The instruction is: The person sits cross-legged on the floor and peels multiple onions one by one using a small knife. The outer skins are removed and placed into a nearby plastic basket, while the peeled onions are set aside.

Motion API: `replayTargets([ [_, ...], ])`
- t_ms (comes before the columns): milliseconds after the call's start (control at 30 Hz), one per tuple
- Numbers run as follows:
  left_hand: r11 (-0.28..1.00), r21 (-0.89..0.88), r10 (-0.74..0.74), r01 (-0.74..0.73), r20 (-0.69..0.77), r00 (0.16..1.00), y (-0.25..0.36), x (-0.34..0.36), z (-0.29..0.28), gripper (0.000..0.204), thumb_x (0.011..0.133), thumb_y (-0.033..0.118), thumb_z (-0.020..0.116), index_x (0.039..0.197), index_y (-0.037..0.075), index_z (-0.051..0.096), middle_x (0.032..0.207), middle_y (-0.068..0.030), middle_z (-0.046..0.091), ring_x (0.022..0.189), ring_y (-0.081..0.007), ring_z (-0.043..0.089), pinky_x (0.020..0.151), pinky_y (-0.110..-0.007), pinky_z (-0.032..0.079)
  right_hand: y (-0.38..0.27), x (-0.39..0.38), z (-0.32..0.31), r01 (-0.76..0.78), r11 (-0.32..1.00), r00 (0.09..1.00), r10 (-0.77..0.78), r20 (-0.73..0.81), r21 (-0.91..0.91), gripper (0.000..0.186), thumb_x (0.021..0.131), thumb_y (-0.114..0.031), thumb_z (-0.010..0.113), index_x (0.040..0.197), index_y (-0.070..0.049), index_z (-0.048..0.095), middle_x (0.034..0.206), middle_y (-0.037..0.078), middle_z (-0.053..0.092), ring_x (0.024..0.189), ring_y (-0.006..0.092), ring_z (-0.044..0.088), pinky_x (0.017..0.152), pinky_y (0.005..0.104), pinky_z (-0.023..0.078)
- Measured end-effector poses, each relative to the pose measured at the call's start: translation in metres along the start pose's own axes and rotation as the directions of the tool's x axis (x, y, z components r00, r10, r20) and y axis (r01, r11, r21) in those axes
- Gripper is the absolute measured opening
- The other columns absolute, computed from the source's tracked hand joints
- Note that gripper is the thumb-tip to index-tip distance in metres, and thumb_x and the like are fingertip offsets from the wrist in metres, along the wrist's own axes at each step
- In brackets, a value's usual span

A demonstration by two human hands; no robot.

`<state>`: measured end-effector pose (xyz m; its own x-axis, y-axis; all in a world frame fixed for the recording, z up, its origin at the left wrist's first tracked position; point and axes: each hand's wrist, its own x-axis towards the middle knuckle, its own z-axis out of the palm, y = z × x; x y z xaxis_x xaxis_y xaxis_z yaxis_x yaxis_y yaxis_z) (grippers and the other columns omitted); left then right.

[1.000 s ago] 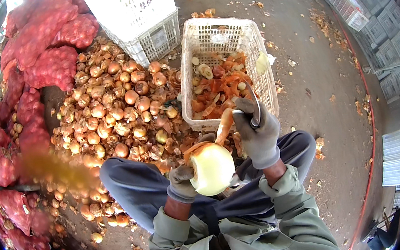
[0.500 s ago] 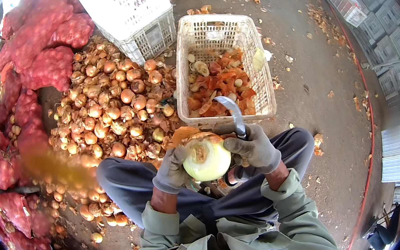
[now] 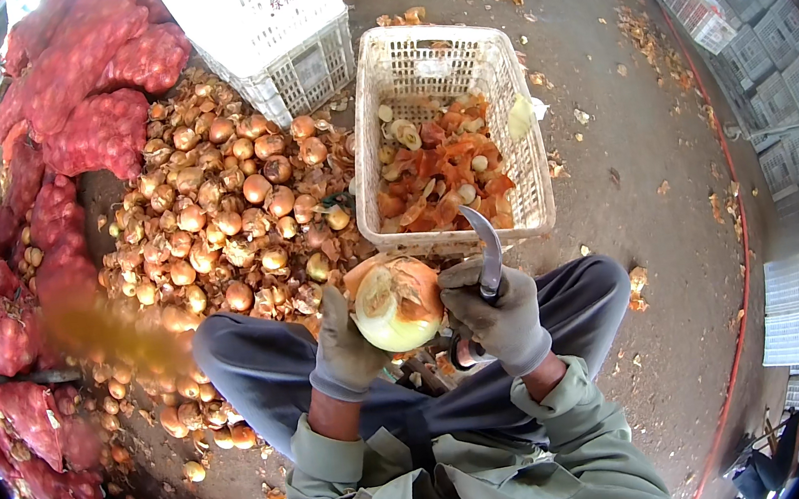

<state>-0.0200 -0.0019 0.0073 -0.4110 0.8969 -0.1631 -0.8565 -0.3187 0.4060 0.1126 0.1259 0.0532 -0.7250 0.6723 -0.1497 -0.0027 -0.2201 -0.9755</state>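
Head view shows two short dark characters on the side of a white crate (image 3: pixel 252 11) at the upper left. Below them, the front of the stack carries a pale plate (image 3: pixel 309 68), too small for reading. Another pale panel (image 3: pixel 433 67) sits on the far wall of the peel crate (image 3: pixel 533 146), and I cannot make out any writing on it.

The onion (image 3: pixel 399 322) is large and nearly round, with smooth, shiny, pale yellow-green flesh on its lower side. Some orange-brown skin covers its upper right, and one loose flap stands out at the upper left. It is above the person's lap, just before the near edge of the peel crate. Because it is so round, I cannot tell a long axis; a whitish patch faces up to the camera.

Both hands wear grey gloves and are apart, with the onion between them. The left hand (image 3: pixel 345 348) cups its left side — the thumb is upright. The right hand (image 3: pixel 497 312) is closed around a curved knife (image 3: pixel 488 243) — its blade points away from the person, tip bending left.
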Motion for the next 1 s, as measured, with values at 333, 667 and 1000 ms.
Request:
replayTargets([
  [333, 0.957, -0.291, 0.004, -0.013, -0.03, 1.0, -0.013, -0.001, -0.005, 0.072, 0.086, 0.043, 0.065, 0.14, 0.003, 0.04, 0.135, -0.0207, 0.051, 0.112, -0.0416, 0.06, 0.081, -0.052, 0.058, -0.005, 0.064, -0.035, 0.409, 0.581, 0.852, -0.519, 0.067, -0.704, 0.032, 0.09, -0.022, 0.065, 0.112, 0.0, 0.059, 0.095, 0.02, 0.062, 0.082, 0.0365, 0.063, 0.069, 0.0403, 0.051],
  [667, 0.932, -0.334, 0.115, -0.142, -0.1, 0.988, -0.013, 0.012, -0.012, 0.062, 0.09, 0.053, 0.058, 0.131, 0.008, 0.052, 0.125, -0.0148, 0.06, 0.109, -0.0331, 0.062, 0.084, -0.044, 0.057, -0.011, 0.004, -0.009, 0.527, 0.443, 0.848, -0.333, 0.413, -0.725, 0.033, 0.094, -0.029, 0.055, 0.116, -0.006, 0.061, 0.079, 0.012, 0.06, 0.07, 0.0342, 0.061, 0.059, 0.0421, 0.048],
  [1000, 0.964, -0.231, 0.108, -0.134, -0.122, 0.987, -0.008, 0.009, 0.005, 0.055, 0.092, 0.037, 0.062, 0.135, 0.007, 0.046, 0.124, -0.0136, 0.06, 0.108, -0.0289, 0.062, 0.078, -0.043, 0.059, -0.016, 0.006, -0.009, 0.537, 0.278, 0.825, -0.367, 0.429, -0.796, 0.029, 0.088, -0.022, 0.062, 0.113, -0.008, 0.062, 0.073, 0.01, 0.057, 0.064, 0.03, 0.059, 0.055, 0.0406, 0.046],
])
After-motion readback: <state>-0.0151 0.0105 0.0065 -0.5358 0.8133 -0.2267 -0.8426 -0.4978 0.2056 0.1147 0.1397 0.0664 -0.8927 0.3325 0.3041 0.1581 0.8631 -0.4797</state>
